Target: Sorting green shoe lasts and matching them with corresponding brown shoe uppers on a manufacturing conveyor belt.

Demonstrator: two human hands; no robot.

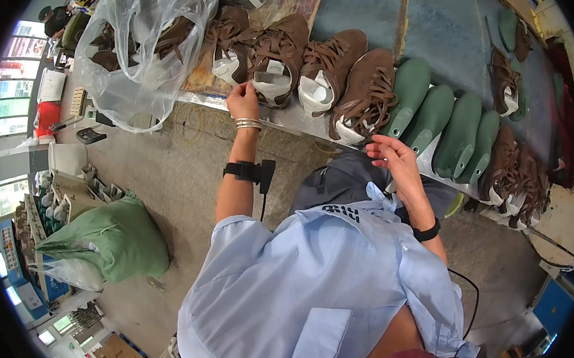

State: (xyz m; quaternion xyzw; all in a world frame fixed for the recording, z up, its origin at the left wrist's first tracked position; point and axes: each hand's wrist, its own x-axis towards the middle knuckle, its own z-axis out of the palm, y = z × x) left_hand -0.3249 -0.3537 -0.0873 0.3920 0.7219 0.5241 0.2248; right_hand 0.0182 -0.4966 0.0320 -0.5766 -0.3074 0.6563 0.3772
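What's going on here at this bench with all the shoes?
A person in a light blue shirt stands at a workbench lined with brown laced shoe uppers and green shoe lasts. The left hand touches the pale lining of one brown upper. The right hand hovers empty near the lasts. A clear plastic bag holds more uppers.

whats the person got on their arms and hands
Both hands are bare, no gloves. The left hand has silver bangles at the wrist and a black strap with a small black device and cable on the forearm. The right hand has a black wristband with a thin cable. Light blue short sleeves.
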